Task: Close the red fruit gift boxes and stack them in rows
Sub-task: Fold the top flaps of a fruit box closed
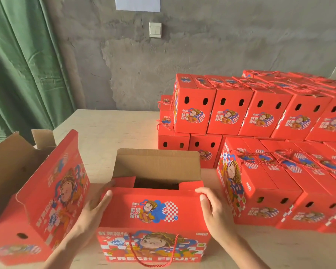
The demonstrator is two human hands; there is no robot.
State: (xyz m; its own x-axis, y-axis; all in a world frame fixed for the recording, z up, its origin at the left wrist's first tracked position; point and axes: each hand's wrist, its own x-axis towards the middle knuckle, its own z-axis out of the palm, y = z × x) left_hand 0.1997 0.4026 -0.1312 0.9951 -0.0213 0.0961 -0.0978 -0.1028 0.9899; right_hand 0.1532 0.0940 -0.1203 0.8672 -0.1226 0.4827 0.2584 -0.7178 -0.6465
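Note:
A red fruit gift box [153,226] stands in front of me with a rope handle on its front. Its near lid flap [153,208] is folded down flat; the far flap [157,164] stands upright, showing brown cardboard. My left hand [94,208] presses straight fingers against the box's left side and the flap's left edge. My right hand [211,206] holds the flap's right edge, fingertips curled over it. A second open red box [37,206] stands at the left with its lid flaps up.
Closed red boxes fill the right: a near row [270,191] beside my right hand and a taller two-high stack [250,111] behind. The wooden tabletop [114,129] runs back to a grey wall. A green curtain [23,65] hangs at the left.

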